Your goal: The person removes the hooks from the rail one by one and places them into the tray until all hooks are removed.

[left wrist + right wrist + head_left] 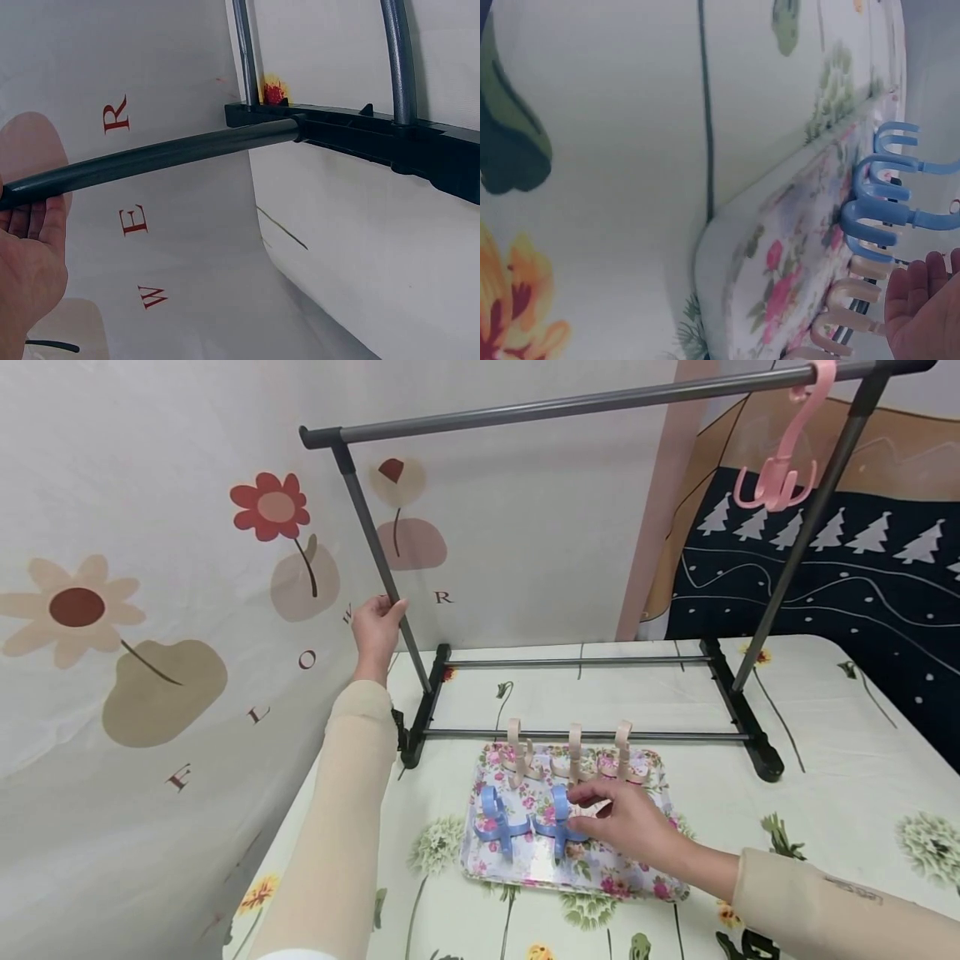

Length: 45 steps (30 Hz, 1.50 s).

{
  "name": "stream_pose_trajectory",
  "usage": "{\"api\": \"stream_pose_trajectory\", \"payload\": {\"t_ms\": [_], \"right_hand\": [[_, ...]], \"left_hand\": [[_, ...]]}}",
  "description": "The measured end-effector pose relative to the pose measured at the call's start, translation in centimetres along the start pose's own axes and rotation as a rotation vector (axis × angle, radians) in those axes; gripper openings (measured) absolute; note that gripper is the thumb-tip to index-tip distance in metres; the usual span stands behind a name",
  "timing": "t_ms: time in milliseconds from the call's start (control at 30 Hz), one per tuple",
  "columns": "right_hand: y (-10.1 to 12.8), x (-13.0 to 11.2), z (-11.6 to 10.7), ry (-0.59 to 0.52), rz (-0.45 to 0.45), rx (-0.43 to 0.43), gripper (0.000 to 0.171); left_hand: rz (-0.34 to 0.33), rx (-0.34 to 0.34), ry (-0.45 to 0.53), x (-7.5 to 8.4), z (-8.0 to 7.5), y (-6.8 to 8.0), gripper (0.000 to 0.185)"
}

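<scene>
My left hand (377,631) grips the left upright post (165,155) of a dark grey clothes rack, fingers behind it. My right hand (626,818) hovers over a floral tray (540,870), thumb and fingers parted right beside a blue multi-prong hanging hook (559,831). In the right wrist view the fingers (917,289) are nearly straight, close to the blue hooks. To the left on the tray stands another blue hook (504,828). Behind them are three beige hooks (575,764) in a row. A pink hook (776,477) hangs from the rack's top bar at the right.
The rack's top bar (525,414) spans above the table, and its lower rails (592,736) run just behind the tray. A flower-printed cloth (450,927) covers the table. Patterned curtains (525,552) hang behind and at the left.
</scene>
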State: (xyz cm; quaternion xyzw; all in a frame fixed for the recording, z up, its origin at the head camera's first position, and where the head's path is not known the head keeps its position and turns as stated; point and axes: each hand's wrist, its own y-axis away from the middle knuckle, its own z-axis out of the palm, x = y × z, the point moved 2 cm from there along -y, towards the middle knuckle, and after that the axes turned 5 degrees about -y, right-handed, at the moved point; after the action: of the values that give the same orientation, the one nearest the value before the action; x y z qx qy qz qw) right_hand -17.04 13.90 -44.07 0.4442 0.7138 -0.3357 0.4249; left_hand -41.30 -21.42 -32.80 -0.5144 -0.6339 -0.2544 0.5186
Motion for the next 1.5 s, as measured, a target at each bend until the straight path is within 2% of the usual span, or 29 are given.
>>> {"api": "stream_pose_trajectory", "payload": {"t_ms": [167,400,700,833,1333,1500], "right_hand": [[0.3,-0.8,-0.8,-0.015,-0.018,0.019,0.033],[0.6,-1.6,-2.2,-0.005,-0.022,0.088,0.025],[-0.1,-3.4,-4.9,-0.010,-0.036,0.167,0.027],[-0.8,-4.6,-6.8,0.010,-0.016,0.232,0.030],[-3.8,-8.1,-14.9,0.100,-0.113,0.542,0.035],[-4.5,-9.1,-17.1,0.085,-0.129,0.631,0.032]], "left_hand": [[0.002,-0.002,-0.002,0.0,0.0,0.1,0.035],[0.007,-0.002,0.000,0.1,0.1,0.1,0.032],[0.000,-0.001,-0.010,0.2,-0.1,0.0,0.033],[-0.007,-0.003,-0.009,0.1,-0.1,0.0,0.034],[-0.005,0.009,-0.012,-0.1,0.0,0.0,0.036],[-0.005,0.007,-0.010,-0.1,0.1,-0.1,0.035]]}}
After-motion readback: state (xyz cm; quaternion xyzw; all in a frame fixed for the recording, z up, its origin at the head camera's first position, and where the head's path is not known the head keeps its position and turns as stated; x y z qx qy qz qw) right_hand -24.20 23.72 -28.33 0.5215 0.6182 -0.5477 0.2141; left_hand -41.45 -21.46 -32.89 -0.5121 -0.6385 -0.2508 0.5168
